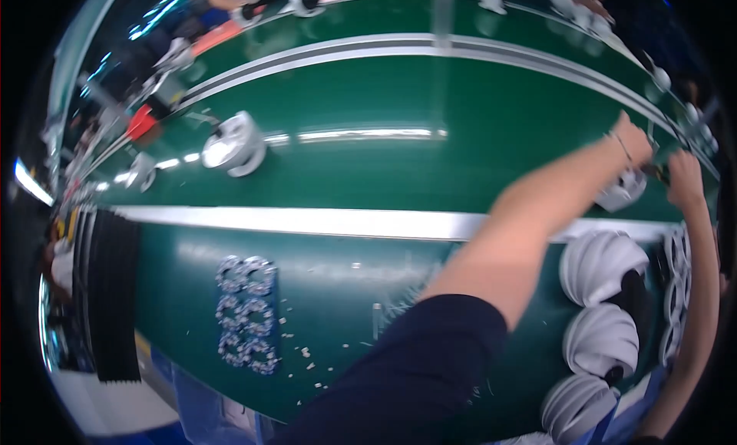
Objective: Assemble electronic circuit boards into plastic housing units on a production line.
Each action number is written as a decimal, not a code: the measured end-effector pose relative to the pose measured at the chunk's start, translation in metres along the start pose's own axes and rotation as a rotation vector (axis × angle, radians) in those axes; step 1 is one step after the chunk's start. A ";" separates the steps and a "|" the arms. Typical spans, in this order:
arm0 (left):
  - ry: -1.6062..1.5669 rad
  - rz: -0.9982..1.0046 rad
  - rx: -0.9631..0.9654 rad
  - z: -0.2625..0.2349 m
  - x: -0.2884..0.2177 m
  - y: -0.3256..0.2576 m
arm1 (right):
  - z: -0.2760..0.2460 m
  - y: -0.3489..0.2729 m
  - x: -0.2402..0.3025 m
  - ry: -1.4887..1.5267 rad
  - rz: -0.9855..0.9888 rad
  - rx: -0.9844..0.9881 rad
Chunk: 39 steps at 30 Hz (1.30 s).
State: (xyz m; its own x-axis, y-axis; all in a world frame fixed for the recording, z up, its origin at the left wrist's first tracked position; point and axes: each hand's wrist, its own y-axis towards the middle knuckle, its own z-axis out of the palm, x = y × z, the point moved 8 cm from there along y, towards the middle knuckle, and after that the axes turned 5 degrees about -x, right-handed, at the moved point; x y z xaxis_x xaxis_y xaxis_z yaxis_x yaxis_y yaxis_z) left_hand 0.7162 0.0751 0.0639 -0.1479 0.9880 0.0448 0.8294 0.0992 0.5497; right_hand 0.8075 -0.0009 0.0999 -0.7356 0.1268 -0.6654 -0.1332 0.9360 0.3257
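My left arm reaches across the bench to the far right, and my left hand is closed just above a white rounded housing on the green belt. A thin light line, perhaps a wire, shows beside its fingers; what they grip is too small to make out. My right hand is closed beside the same housing, at the right rim. A short dark object sticks out of it toward the housing; its kind is blurred.
White ribbed round shells stand stacked at the near right. A blue panel of ring-shaped circuit boards lies on the near bench among small pale bits. Another white housing sits on the belt at left, near black strips. Other people are across the belt.
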 end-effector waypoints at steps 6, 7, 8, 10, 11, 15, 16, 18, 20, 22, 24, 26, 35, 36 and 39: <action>-0.047 -0.105 -0.004 0.013 -0.023 0.011 | 0.018 -0.030 -0.022 0.049 0.105 0.082; 0.028 -0.222 -0.011 0.023 0.017 -0.005 | -0.009 0.007 0.020 0.087 0.187 0.115; -0.032 -0.237 -0.021 0.011 0.017 -0.016 | -0.015 0.009 0.022 0.044 0.237 0.302; -0.207 -0.292 -0.028 -0.005 0.046 -0.035 | -0.039 0.032 0.042 0.012 0.057 0.186; -0.344 -0.381 -0.139 -0.001 0.079 -0.043 | -0.047 0.053 0.057 -0.004 0.061 0.234; -0.496 -0.395 -0.135 -0.010 0.057 -0.023 | -0.060 0.029 0.039 -0.028 0.081 0.204; -0.520 -0.402 -0.122 -0.006 0.050 -0.018 | -0.064 0.021 0.036 -0.023 0.060 0.131; -0.495 -0.396 -0.114 -0.002 0.041 -0.011 | -0.061 0.015 0.031 -0.079 0.068 0.232; -0.495 -0.359 -0.116 -0.001 0.037 -0.006 | -0.052 0.013 0.027 -0.123 0.066 0.317; -0.496 -0.324 -0.114 0.002 0.032 -0.004 | -0.053 0.015 0.028 -0.171 0.031 0.190; -0.491 -0.277 -0.103 0.004 0.024 0.001 | -0.045 0.015 0.030 -0.176 0.044 0.199; -0.494 -0.279 -0.079 0.009 0.016 0.004 | -0.041 0.016 0.031 -0.183 0.058 0.208; -0.443 -0.335 -0.108 0.011 0.016 0.016 | -0.039 -0.011 0.009 -0.037 0.145 0.222; -0.451 -0.349 -0.150 0.004 0.018 0.015 | -0.040 -0.016 0.002 -0.049 0.180 0.233; -0.603 -0.351 -0.350 -0.033 0.035 -0.005 | -0.045 -0.026 -0.023 -0.072 0.258 0.128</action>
State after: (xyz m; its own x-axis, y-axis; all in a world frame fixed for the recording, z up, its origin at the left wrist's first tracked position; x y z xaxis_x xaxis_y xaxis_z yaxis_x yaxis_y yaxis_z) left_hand 0.6891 0.1058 0.0898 0.0316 0.8094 -0.5864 0.5553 0.4736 0.6836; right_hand 0.7978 -0.0426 0.1367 -0.6846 0.3846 -0.6192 0.1402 0.9031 0.4058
